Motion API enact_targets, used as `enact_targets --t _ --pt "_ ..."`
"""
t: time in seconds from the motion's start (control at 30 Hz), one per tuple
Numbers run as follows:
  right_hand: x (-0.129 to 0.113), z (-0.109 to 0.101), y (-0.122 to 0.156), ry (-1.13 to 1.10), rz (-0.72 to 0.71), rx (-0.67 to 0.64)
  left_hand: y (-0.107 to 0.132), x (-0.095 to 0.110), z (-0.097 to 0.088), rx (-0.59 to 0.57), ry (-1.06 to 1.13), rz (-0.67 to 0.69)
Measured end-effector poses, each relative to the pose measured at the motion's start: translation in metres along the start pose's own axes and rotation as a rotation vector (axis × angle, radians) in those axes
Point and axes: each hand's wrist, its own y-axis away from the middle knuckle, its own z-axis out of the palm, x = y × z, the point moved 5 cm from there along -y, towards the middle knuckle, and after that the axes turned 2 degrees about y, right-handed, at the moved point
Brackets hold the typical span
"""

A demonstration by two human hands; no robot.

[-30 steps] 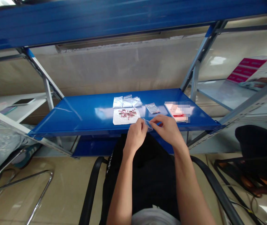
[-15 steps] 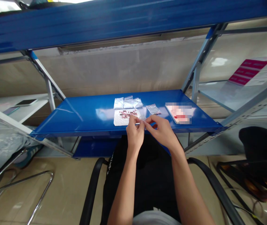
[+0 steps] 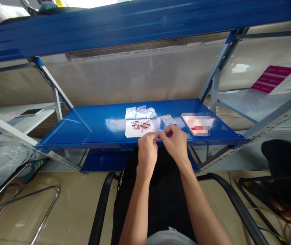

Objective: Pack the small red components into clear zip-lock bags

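Left hand (image 3: 147,147) and right hand (image 3: 174,140) both pinch a small clear bag (image 3: 159,131) at the shelf's (image 3: 91,126) front edge, probably keeping thin plastic steady; loose beads (image 3: 142,126) sit beside on white paper (image 3: 130,133), likely against rolling.

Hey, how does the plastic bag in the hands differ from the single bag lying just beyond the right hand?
The held bag is pinched between the left hand and the right hand; the loose bag lies on the blue shelf. The held bag is mostly hidden by the hands, while the loose bag shows almost whole. Both look like clear plastic.
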Motion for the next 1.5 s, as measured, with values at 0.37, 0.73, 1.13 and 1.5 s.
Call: enact_targets --t 0.37,0.73,1.13,1.5 --pt "0.042 0.01 -0.01 -0.426 0.222 -0.221 -0.004 -0.026 -0.019 -0.003 0.275 -0.175" --pt "0.065 0.024 0.003 -1.003 0.543 -0.645 -0.002 -0.043 -0.018 -0.185 0.479 -0.216" --pt "0.076 0.026 0.0 -0.962 0.56 -0.518 -0.003 -0.053 -0.019 -0.199 0.379 -0.233" --pt "0.067 0.021 -0.004 -0.913 0.418 -0.408 -0.004 -0.066 -0.002 -0.181 0.545 -0.172"
